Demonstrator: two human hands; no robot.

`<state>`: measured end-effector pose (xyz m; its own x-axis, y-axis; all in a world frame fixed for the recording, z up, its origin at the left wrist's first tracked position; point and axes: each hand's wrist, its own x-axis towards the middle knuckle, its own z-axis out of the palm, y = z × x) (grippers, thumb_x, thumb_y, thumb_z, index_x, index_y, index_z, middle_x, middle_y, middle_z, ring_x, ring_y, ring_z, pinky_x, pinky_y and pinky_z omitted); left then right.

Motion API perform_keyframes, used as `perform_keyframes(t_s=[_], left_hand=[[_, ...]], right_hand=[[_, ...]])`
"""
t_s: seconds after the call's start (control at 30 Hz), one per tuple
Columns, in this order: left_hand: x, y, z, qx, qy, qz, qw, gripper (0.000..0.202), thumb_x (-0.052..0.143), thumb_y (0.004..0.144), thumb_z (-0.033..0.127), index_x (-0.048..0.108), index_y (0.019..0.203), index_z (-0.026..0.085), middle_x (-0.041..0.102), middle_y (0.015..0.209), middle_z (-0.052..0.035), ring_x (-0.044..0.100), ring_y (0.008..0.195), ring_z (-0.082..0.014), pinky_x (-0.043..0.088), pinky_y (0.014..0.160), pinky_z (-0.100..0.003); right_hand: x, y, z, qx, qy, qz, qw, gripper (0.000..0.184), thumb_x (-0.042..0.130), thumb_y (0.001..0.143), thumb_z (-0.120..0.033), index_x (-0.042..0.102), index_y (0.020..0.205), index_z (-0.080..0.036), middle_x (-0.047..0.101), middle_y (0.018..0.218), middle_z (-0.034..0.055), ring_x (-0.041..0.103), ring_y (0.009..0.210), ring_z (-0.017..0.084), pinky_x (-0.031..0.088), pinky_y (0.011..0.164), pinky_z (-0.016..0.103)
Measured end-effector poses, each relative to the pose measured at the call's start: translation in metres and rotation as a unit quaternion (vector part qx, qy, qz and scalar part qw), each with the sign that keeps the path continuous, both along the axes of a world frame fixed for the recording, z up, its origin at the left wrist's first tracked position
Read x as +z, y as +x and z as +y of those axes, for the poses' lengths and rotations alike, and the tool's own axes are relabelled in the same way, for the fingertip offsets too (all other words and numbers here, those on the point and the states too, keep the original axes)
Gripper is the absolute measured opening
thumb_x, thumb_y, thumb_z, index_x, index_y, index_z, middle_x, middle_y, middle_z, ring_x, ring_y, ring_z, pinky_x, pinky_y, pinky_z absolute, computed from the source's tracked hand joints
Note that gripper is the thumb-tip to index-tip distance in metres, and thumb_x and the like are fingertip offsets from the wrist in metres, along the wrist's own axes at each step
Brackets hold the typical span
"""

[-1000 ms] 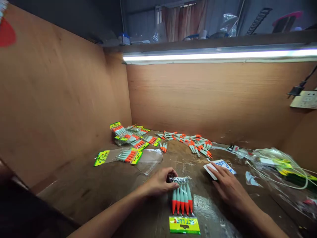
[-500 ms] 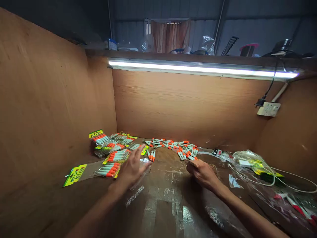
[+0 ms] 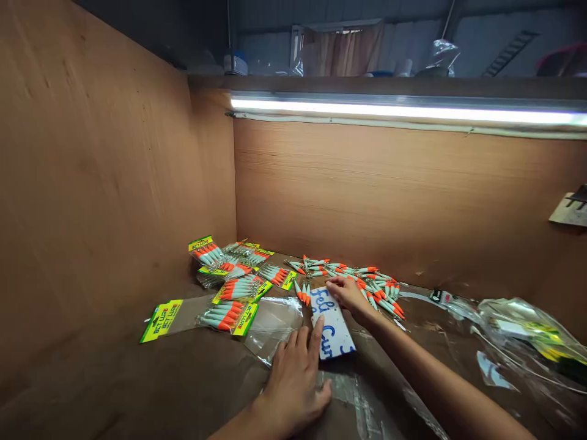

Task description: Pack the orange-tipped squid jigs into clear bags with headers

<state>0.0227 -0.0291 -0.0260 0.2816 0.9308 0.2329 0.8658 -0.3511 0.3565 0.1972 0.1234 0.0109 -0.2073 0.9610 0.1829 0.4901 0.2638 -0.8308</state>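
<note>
A white card (image 3: 334, 330) with blue handwriting lies tilted in the middle of the worktop. My right hand (image 3: 351, 297) pinches the card at its upper end. My left hand (image 3: 296, 376) rests low with fingers extended, its index fingertip at the card's left edge. Just beyond the left fingers is a clear plastic bag (image 3: 270, 324), partly covered by them. Loose orange-and-white fishing lures (image 3: 383, 293) lie in a heap behind and right of my right hand. A few more lures (image 3: 302, 292) sit left of the card's top.
Bagged lures (image 3: 241, 287) with yellow header cards pile up at left. A bag (image 3: 165, 321) with a yellow header lies in front of them. Plastic packaging (image 3: 518, 324) and a white cord are at right. Wooden panels (image 3: 367, 189) enclose the back and left, under a tube light (image 3: 389, 110).
The view has turned left. My right hand has brought the card leftward, its written face now visible. My left hand has come down from above the bagged lures to the bag and card.
</note>
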Motion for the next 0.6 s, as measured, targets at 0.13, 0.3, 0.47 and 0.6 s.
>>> perform_keyframes(t_s=[0.13,0.3,0.47,0.6], left_hand=[[0.003,-0.001,0.004,0.035,-0.035,-0.018,0.999,0.108,0.062,0.066,0.077,0.024,0.156,0.03,0.05,0.138,-0.0219,0.044,0.122,-0.0493,0.033,0.096,-0.062],[-0.003,-0.006,0.005,0.006,-0.037,-0.004,0.999,0.085,0.064,0.07,0.07,0.045,0.145,0.036,0.05,0.137,-0.0195,0.044,0.122,-0.0487,0.03,0.098,-0.066],[-0.009,-0.006,0.007,-0.088,-0.003,-0.027,0.996,0.084,0.069,0.069,0.07,0.04,0.144,0.046,0.03,0.156,-0.0111,0.034,0.133,-0.0466,0.028,0.105,-0.065],[-0.001,0.004,0.004,-0.118,0.043,-0.036,0.991,0.073,0.078,0.061,0.067,0.058,0.122,0.033,0.038,0.15,-0.0072,0.039,0.129,-0.0392,0.035,0.106,-0.055]], right_hand=[[0.007,-0.01,0.014,0.056,-0.029,-0.087,0.994,0.031,0.065,0.08,-0.047,0.071,0.079,-0.016,0.063,0.057,0.0015,0.055,0.048,0.015,0.039,0.049,0.025],[0.011,-0.022,0.029,0.042,-0.008,-0.193,0.98,0.034,0.062,0.083,-0.044,0.066,0.064,-0.017,0.061,0.055,0.0021,0.055,0.057,0.015,0.033,0.053,0.024],[-0.01,-0.058,0.04,0.026,-0.025,-0.242,0.97,0.042,0.072,0.07,-0.035,0.067,0.107,-0.017,0.072,0.095,0.0061,0.064,0.078,0.019,0.038,0.059,0.023],[-0.017,-0.062,0.042,-0.002,-0.026,-0.269,0.963,0.045,0.068,0.073,-0.03,0.062,0.116,-0.018,0.071,0.107,0.0099,0.066,0.087,0.021,0.04,0.064,0.024]])
